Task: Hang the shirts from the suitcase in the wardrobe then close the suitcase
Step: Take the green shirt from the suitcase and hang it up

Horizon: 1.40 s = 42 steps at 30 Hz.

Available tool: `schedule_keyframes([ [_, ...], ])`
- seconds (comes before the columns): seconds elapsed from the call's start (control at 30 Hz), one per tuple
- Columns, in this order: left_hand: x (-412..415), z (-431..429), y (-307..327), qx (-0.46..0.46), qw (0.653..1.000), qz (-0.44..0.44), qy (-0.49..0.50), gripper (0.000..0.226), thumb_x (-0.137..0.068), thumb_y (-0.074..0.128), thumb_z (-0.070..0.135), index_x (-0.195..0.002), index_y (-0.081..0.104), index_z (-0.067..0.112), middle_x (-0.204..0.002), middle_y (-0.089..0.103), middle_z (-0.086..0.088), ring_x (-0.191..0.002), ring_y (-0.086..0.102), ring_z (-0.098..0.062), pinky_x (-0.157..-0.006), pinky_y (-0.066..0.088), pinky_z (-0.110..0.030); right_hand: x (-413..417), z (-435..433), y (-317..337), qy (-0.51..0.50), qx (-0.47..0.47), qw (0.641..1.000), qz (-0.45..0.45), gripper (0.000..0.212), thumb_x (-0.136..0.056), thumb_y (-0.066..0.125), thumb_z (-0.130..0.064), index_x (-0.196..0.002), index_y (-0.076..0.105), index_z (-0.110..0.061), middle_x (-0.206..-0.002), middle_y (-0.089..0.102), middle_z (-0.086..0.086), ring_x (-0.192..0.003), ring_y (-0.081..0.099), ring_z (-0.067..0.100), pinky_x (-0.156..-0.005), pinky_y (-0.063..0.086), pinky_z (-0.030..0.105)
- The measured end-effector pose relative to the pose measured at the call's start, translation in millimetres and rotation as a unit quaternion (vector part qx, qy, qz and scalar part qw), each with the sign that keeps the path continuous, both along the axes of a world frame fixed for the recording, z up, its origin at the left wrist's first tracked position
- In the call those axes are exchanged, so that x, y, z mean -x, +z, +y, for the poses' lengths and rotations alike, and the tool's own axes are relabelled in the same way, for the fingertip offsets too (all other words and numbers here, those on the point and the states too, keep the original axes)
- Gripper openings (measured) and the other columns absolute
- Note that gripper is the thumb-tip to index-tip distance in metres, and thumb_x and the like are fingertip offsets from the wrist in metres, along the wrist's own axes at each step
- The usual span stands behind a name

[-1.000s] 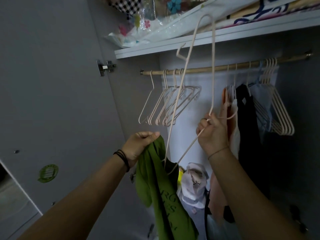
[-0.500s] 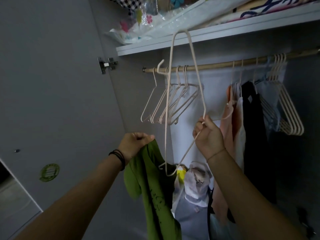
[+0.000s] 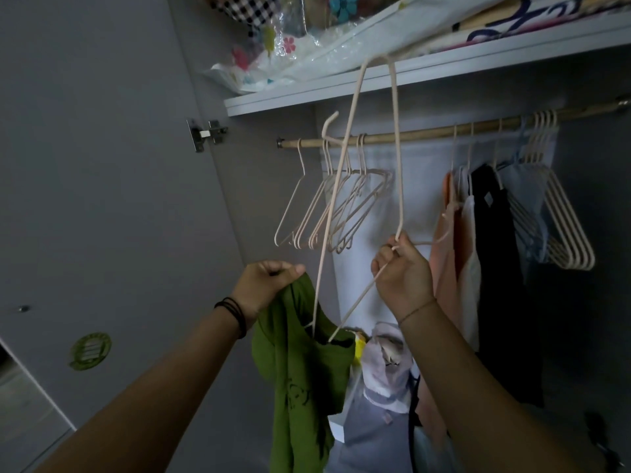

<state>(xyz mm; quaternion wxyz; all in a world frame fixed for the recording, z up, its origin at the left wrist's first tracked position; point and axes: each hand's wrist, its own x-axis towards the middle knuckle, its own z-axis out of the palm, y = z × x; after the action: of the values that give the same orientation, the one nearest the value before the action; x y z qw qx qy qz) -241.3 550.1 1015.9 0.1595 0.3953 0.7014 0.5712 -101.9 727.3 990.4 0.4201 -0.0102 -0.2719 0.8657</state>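
Green shirt and pale hanger, held up side by side.
The green shirt [image 3: 307,370] hangs limp and bunched from the left hand [image 3: 266,285], which grips its top edge. The thin pale hanger [image 3: 398,165] stands on end, gripped at one corner by the right hand [image 3: 403,278]. Its lower tip dips into the shirt's opening, below and between both hands.

Matt green cloth shirt [image 3: 300,363], smooth pale hanger [image 3: 396,158], wooden rail [image 3: 416,134]

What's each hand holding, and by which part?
Left hand grips the green shirt by its top edge; right hand grips the hanger at a frame bend.
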Motion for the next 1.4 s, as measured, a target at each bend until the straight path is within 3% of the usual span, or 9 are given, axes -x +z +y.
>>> schedule_keyframes([
  [0.13, 7.6, -8.2, 9.5, -0.048, 0.995, -0.084, -0.027, 0.026, -0.084, 0.065, 0.026, -0.082, 0.071, 0.001, -0.077, 0.072, -0.010, -0.068, 0.067, -0.016, -0.066, 0.054, -0.023, -0.1, 7.5, -26.2, -0.011, -0.005, 0.999, -0.039, 0.046, -0.102, 0.032, -0.021, -0.065, 0.060, -0.021, -0.058, 0.050, -0.011, -0.045, 0.036, 0.005, -0.056, 0.026, 0.021],
  [0.33, 26.1, -19.2, 8.1, -0.109, 0.978, -0.174, 0.028, 0.027, -0.083, 0.065, 0.030, -0.081, 0.068, 0.003, -0.085, 0.070, -0.012, -0.078, 0.068, -0.022, -0.078, 0.057, -0.032, -4.6, 16.2, -44.6, -0.047, -0.086, 0.983, -0.152, 0.033, -0.101, 0.033, -0.015, -0.071, 0.046, -0.014, -0.052, 0.047, -0.007, -0.042, 0.037, 0.003, -0.053, 0.033, 0.019],
  [0.6, 27.3, -20.5, 2.9, -0.205, 0.942, -0.227, 0.140, 0.039, -0.090, 0.062, 0.016, -0.052, 0.073, 0.020, -0.062, 0.071, 0.006, -0.061, 0.067, -0.007, -0.057, 0.054, -0.020, -30.5, 3.3, -52.2, -0.091, -0.318, 0.894, -0.301, 0.045, -0.097, 0.045, -0.010, -0.054, 0.057, -0.019, -0.048, 0.035, -0.004, -0.048, 0.032, 0.009, -0.055, 0.028, 0.028],
  [0.8, 34.8, -23.0, 5.1, -0.213, 0.929, -0.240, 0.183, 0.017, -0.087, 0.067, 0.022, -0.074, 0.067, 0.012, -0.066, 0.070, 0.004, -0.070, 0.065, -0.012, -0.071, 0.055, -0.025, -51.3, 1.7, -49.5, -0.092, -0.384, 0.847, -0.356, 0.049, -0.094, 0.050, -0.009, -0.047, 0.057, -0.022, -0.048, 0.045, -0.010, -0.051, 0.043, -0.001, -0.060, 0.034, 0.020],
  [0.87, 30.1, -22.2, 2.8, -0.213, 0.935, -0.225, 0.175, 0.016, -0.088, 0.065, 0.021, -0.075, 0.065, 0.012, -0.063, 0.070, 0.008, -0.063, 0.066, -0.006, -0.061, 0.055, -0.019, -54.7, 7.1, -48.1, -0.096, -0.405, 0.830, -0.372, 0.033, -0.086, 0.056, -0.018, -0.054, 0.056, -0.018, -0.052, 0.047, -0.007, -0.055, 0.046, 0.003, -0.064, 0.035, 0.023],
  [0.97, 21.9, -19.1, -1.6, -0.166, 0.964, -0.148, 0.148, 0.017, -0.085, 0.069, 0.025, -0.081, 0.070, 0.009, -0.082, 0.071, -0.003, -0.077, 0.067, -0.012, -0.072, 0.054, -0.024, -54.8, 8.6, -40.9, -0.094, -0.466, 0.776, -0.415, 0.030, -0.088, 0.055, -0.020, -0.060, 0.056, -0.013, -0.059, 0.050, -0.004, -0.064, 0.050, 0.008, -0.067, 0.035, 0.025],
  [1.23, -19.8, 14.2, -10.5, -0.010, 0.997, 0.074, 0.026, 0.024, -0.080, 0.074, 0.030, -0.061, 0.072, 0.016, -0.060, 0.063, 0.001, -0.057, 0.052, -0.007, -0.060, 0.044, -0.021, -19.1, -16.9, 21.9, -0.102, -0.656, 0.610, -0.434, 0.035, -0.093, 0.053, -0.032, -0.080, 0.064, -0.001, -0.072, 0.056, 0.016, -0.071, 0.054, 0.026, -0.066, 0.043, 0.034],
  [1.33, -22.0, 14.4, -10.3, 0.030, 0.993, 0.110, -0.003, 0.046, -0.082, 0.062, 0.047, -0.071, 0.070, 0.003, -0.059, 0.052, -0.005, -0.055, 0.044, -0.014, -0.056, 0.040, -0.026, -13.1, -15.7, 33.3, -0.112, -0.652, 0.603, -0.445, 0.037, -0.092, 0.055, -0.035, -0.080, 0.065, -0.001, -0.067, 0.052, 0.011, -0.066, 0.052, 0.023, -0.062, 0.041, 0.032],
  [1.4, -17.3, 7.4, -10.1, 0.048, 0.991, 0.122, -0.017, 0.033, -0.089, 0.056, 0.042, -0.076, 0.071, 0.016, -0.060, 0.061, 0.008, -0.054, 0.056, -0.006, -0.058, 0.045, -0.016, -16.4, -4.4, 37.9, -0.142, -0.634, 0.615, -0.447, 0.031, -0.091, 0.056, -0.036, -0.072, 0.067, -0.014, -0.079, 0.063, 0.019, -0.078, 0.059, 0.034, -0.075, 0.048, 0.043],
])
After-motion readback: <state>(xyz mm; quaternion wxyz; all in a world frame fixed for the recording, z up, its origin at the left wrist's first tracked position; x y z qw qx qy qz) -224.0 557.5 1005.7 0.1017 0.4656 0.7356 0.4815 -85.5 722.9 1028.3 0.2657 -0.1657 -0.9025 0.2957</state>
